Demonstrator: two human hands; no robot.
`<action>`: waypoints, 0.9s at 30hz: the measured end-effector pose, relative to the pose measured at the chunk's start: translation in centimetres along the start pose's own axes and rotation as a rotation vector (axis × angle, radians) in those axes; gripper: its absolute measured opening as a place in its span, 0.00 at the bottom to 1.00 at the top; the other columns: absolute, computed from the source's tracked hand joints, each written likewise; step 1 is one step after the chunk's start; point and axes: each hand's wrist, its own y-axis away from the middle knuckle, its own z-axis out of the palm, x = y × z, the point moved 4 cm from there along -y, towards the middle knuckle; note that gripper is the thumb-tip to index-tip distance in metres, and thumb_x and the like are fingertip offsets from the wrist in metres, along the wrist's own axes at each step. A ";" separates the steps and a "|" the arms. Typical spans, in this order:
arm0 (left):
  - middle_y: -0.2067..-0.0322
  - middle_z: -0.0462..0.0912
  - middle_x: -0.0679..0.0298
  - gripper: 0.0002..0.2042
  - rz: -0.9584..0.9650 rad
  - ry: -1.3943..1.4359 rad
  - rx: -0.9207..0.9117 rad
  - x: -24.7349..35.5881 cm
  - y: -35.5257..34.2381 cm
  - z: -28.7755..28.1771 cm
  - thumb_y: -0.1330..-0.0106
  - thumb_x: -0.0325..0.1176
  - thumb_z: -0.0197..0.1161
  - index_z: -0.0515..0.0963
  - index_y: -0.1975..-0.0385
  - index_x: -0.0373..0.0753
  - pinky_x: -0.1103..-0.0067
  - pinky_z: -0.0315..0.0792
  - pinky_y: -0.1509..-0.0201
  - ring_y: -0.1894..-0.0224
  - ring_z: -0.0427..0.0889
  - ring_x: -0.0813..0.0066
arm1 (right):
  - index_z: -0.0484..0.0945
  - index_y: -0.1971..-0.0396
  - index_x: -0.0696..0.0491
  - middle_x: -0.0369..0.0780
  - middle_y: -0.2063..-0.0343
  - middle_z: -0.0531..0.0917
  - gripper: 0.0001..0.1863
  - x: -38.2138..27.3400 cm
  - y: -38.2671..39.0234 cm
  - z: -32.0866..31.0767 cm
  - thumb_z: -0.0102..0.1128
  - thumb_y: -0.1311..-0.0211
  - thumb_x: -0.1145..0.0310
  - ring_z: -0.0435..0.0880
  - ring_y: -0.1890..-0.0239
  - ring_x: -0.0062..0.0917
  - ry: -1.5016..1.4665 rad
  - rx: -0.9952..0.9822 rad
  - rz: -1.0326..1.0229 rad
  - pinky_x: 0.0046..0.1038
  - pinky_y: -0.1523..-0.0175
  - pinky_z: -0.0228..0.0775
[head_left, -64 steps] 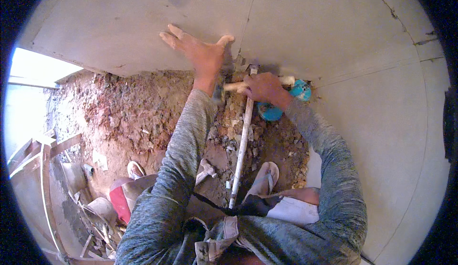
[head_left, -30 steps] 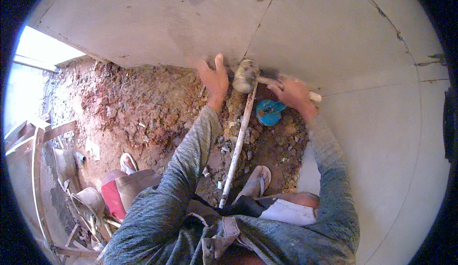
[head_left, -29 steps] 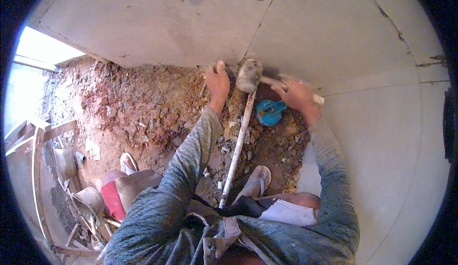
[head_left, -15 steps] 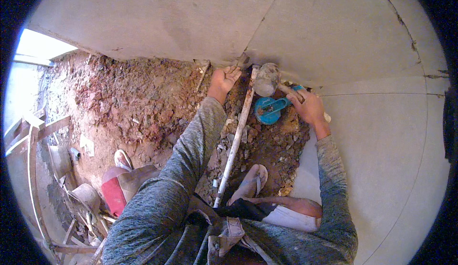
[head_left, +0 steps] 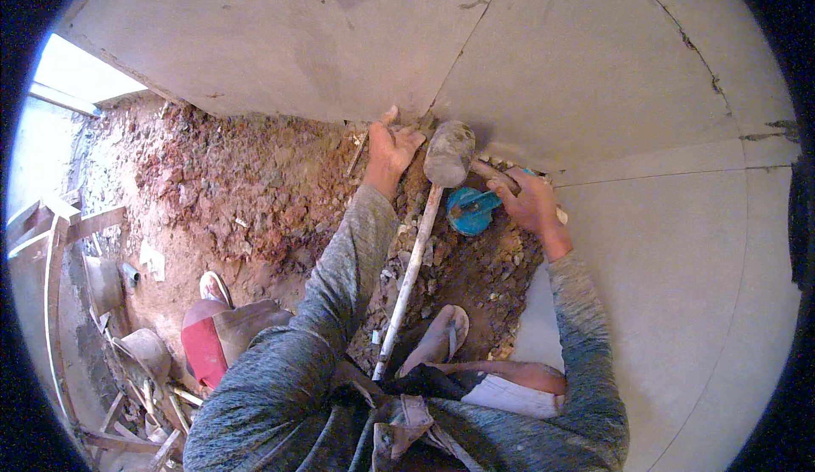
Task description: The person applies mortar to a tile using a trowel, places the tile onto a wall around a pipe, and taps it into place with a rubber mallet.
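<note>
My right hand (head_left: 531,204) is closed around the short handle of a mallet (head_left: 450,154). The mallet's thick, dusty grey head is just right of my left fingertips, in front of the large grey wall panels (head_left: 280,56). Against the wall's lower edge, beside the seam, my left hand (head_left: 393,153) has its thumb raised and fingers stretched toward the mallet. A small dark piece shows by those fingertips; its kind is unclear. Below the mallet lies a teal suction-cup lifter (head_left: 472,211), partly hidden by my right hand. A whitish pole (head_left: 409,281) runs from under the mallet head toward my body.
Rough reddish soil and rubble (head_left: 229,179) lie along the wall's foot. Large smooth grey panels (head_left: 662,302) spread on the right. At left are a wooden frame (head_left: 56,243), a bucket (head_left: 146,351) and loose sticks. My sandalled foot (head_left: 441,336) stands beside the pole.
The mallet has moved left with my right hand, from right of the pole's top to in front of it. My left thumb has lifted away from the fingers. The view has shifted slightly.
</note>
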 end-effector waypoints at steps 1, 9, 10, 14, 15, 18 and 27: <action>0.47 0.74 0.45 0.21 0.019 0.017 -0.017 0.9 0.4 0.4 0.31 0.41 0.51 0.66 0.43 0.34 0.56 0.74 0.44 0.49 0.76 0.45 | 0.81 0.56 0.56 0.52 0.61 0.83 0.30 -0.9 -0.3 -0.2 0.58 0.42 0.42 0.82 0.57 0.49 -0.011 0.005 -0.026 0.42 0.52 0.73; 0.57 0.78 0.49 0.25 0.201 -0.416 -0.251 0.4 9.4 9.6 0.45 0.44 0.65 0.70 0.51 0.35 0.61 0.71 0.43 0.52 0.78 0.51 | 0.80 0.63 0.56 0.51 0.68 0.83 0.24 -5.3 -0.3 -1.9 0.61 0.42 0.47 0.82 0.65 0.49 -0.211 0.202 -0.390 0.43 0.60 0.74; 0.57 0.78 0.50 0.24 0.175 -0.431 -0.266 0.3 9.5 9.4 0.47 0.43 0.66 0.72 0.53 0.36 0.61 0.70 0.43 0.53 0.78 0.51 | 0.80 0.64 0.56 0.51 0.70 0.83 0.24 -5.7 -0.5 -2.0 0.61 0.42 0.47 0.82 0.66 0.48 -0.196 0.221 -0.446 0.44 0.62 0.75; 0.60 0.79 0.54 0.20 0.465 -0.735 -0.363 0.7 7.5 8.9 0.54 0.38 0.68 0.76 0.60 0.39 0.63 0.69 0.41 0.53 0.78 0.53 | 0.81 0.65 0.54 0.50 0.70 0.83 0.23 -5.4 -4.0 -2.0 0.61 0.43 0.47 0.82 0.68 0.50 -0.002 0.208 -0.473 0.46 0.63 0.74; 0.61 0.80 0.55 0.19 0.667 -0.936 -0.354 2.1 5.4 8.4 0.56 0.37 0.68 0.77 0.62 0.40 0.63 0.68 0.40 0.53 0.78 0.54 | 0.81 0.65 0.54 0.49 0.71 0.83 0.22 -6.0 -5.7 -2.5 0.61 0.43 0.47 0.82 0.69 0.50 0.049 0.239 -0.452 0.47 0.64 0.74; 0.63 0.81 0.58 0.16 0.957 -1.264 -0.306 3.0 4.1 8.1 0.61 0.34 0.70 0.81 0.67 0.43 0.64 0.67 0.39 0.53 0.78 0.56 | 0.79 0.64 0.55 0.50 0.71 0.83 0.21 -6.6 -6.0 -1.7 0.61 0.42 0.50 0.82 0.69 0.50 0.123 0.249 -0.329 0.45 0.64 0.75; 0.56 0.79 0.55 0.26 0.360 -0.506 -0.347 2.9 9.1 11.4 0.51 0.50 0.61 0.76 0.55 0.40 0.66 0.74 0.46 0.52 0.79 0.59 | 0.76 0.68 0.56 0.49 0.76 0.80 0.18 -8.4 -3.0 -5.1 0.66 0.45 0.55 0.80 0.75 0.48 -0.090 0.421 -0.503 0.43 0.72 0.71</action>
